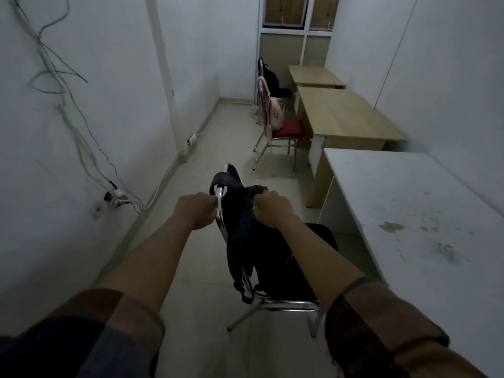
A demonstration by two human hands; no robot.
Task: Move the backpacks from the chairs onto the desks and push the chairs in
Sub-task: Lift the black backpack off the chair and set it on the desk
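At near chair (275,302), black backpack (242,227) hangs on chrome backrest, beside white desk (409,214). Left hand (197,210) fist closed on backrest top. Right hand (272,208) fist closed on backpack top. Farther: pink backpack (274,115) on red chair (289,128), wooden desk (346,115) beside it.
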